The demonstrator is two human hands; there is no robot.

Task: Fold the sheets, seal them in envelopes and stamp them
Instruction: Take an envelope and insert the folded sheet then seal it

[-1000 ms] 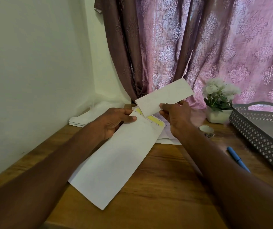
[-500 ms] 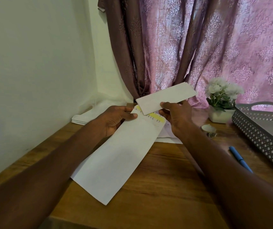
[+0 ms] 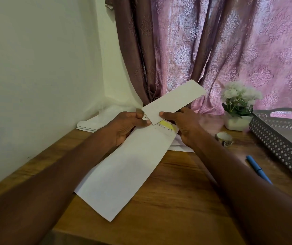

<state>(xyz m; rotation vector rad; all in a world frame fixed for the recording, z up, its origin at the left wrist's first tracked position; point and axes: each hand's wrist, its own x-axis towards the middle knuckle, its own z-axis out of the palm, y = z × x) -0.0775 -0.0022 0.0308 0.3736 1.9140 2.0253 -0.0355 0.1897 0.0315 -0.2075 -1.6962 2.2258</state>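
Left hand (image 3: 125,125): your thumb and curled fingers pinch the open end of the envelope (image 3: 124,171).
Right hand (image 3: 182,124): your thumb and fingers pinch the folded sheet (image 3: 174,101) near its lower end.
Folded sheet: tilted up to the right, its lower corner at the envelope's mouth, over a yellow strip with print.
Envelope: long, white, slanting down over the wooden table (image 3: 177,200).
Loose papers (image 3: 90,123): stacked at the wall, left.
Right side: flower pot (image 3: 237,122), tape roll (image 3: 224,137), blue pen (image 3: 258,169), grey tray (image 3: 283,144).
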